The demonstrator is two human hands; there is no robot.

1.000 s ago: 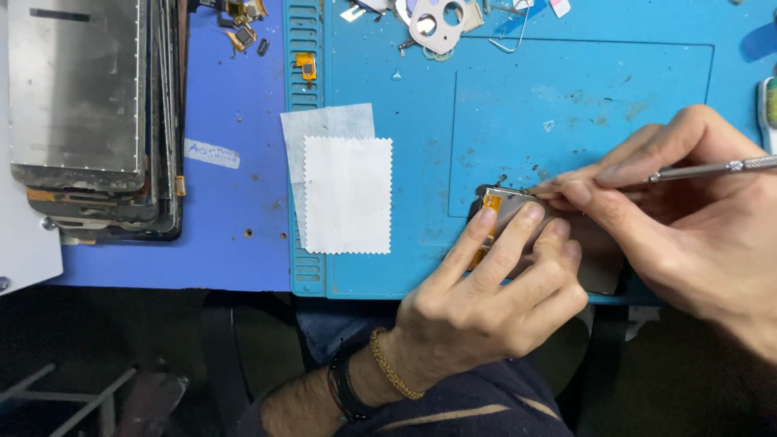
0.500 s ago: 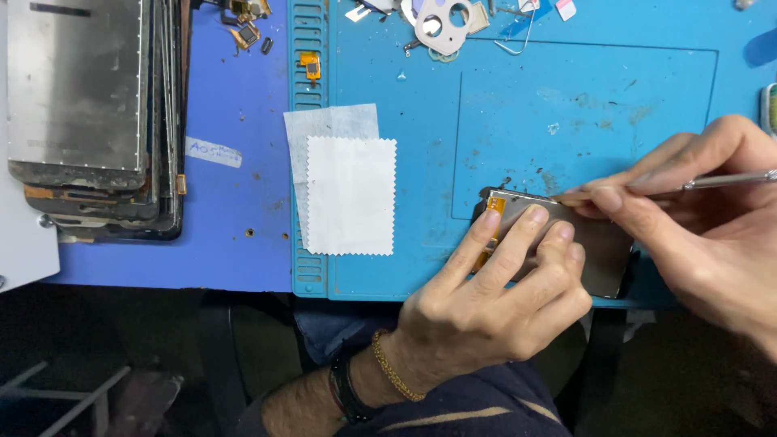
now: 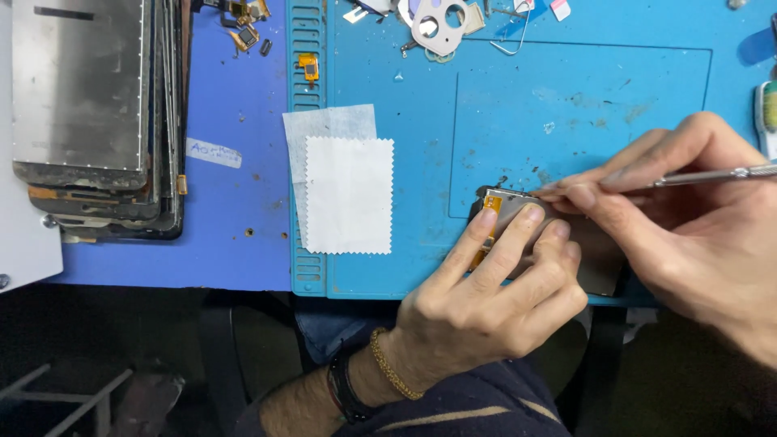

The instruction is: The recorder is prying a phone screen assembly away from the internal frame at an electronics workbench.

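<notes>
- Head view: a small flat phone part [image 3: 566, 243], grey and metallic on its upper face with an orange flex strip along its left edge, lies near the front edge of a light-blue repair mat [image 3: 583, 97], mostly covered by two bare hands.
- The left hand [image 3: 486, 299] reaches in from below, three fingers [image 3: 518, 235] stretched flat and pressed on the part's left end, pinning it to the mat; the fingers lie extended, not curled round anything. A gold chain and a dark band circle the wrist.
- The right hand [image 3: 688, 218] comes in from the right, thumb and forefinger pinched shut on a slim metal tool [image 3: 712, 174] whose shaft runs out toward the right edge; its tip is hidden behind the fingertips at the part's upper edge.
- Left of the hands, well apart from the part, two white wipes [image 3: 348, 194] with pinked edges lie overlapped on the mat.
- A stack of grey screen panels [image 3: 89, 113] fills the upper left on a darker blue table surface [image 3: 235, 235].
- A metal camera bracket [image 3: 441, 24] and scattered small parts sit along the mat's far edge.
</notes>
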